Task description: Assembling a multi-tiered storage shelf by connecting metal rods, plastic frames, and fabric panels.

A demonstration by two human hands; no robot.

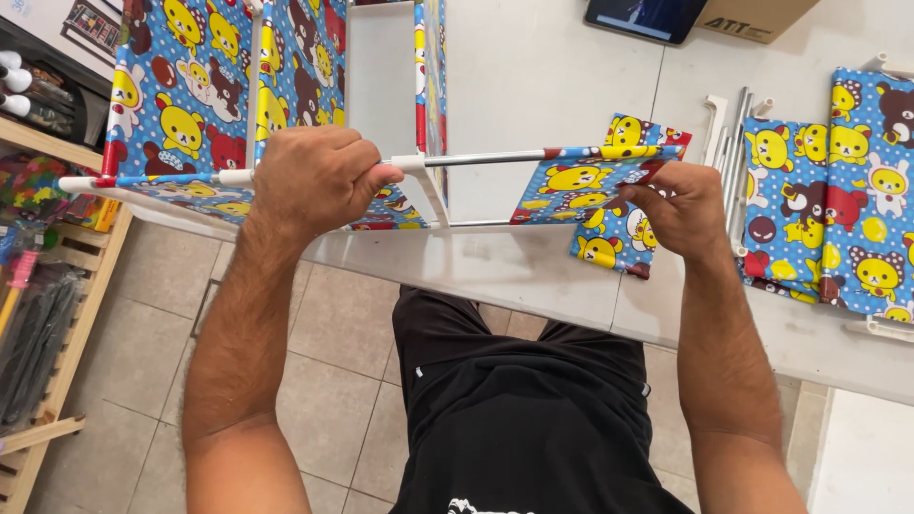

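The left hand (pixel 319 179) is wrapped tight around a white joint (pixel 411 164) on the rod (pixel 481 158). The right hand (pixel 678 207) pinches the bear cloth (pixel 581 181) — both above the worktop (pixel 533 271).

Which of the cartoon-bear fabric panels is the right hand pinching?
The small panel threaded on the metal rod at table centre; the right hand grips its edge. The right-side panels lie flat, untouched.

Rack frame (pixel 286 76) at table's (pixel 533 276) left; fabric panels (pixel 838 190) right; loose tubes (pixel 733 152) between; tablet (pixel 643 17) behind
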